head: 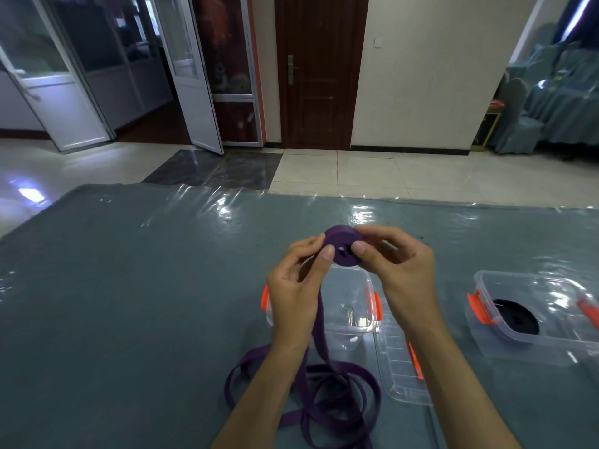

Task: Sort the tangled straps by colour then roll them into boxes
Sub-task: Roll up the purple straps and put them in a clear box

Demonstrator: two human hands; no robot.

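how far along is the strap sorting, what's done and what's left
Done: a black strap roll already sits in the right box. In hand: the left hand and right hand hold a part-wound purple roll above the empty middle box. Left: the loose purple strap on the table needs winding, then boxing.

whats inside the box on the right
A rolled black strap lies flat on the floor of the right box. Nothing else shows inside, though glare on the clear walls blurs its far corner.
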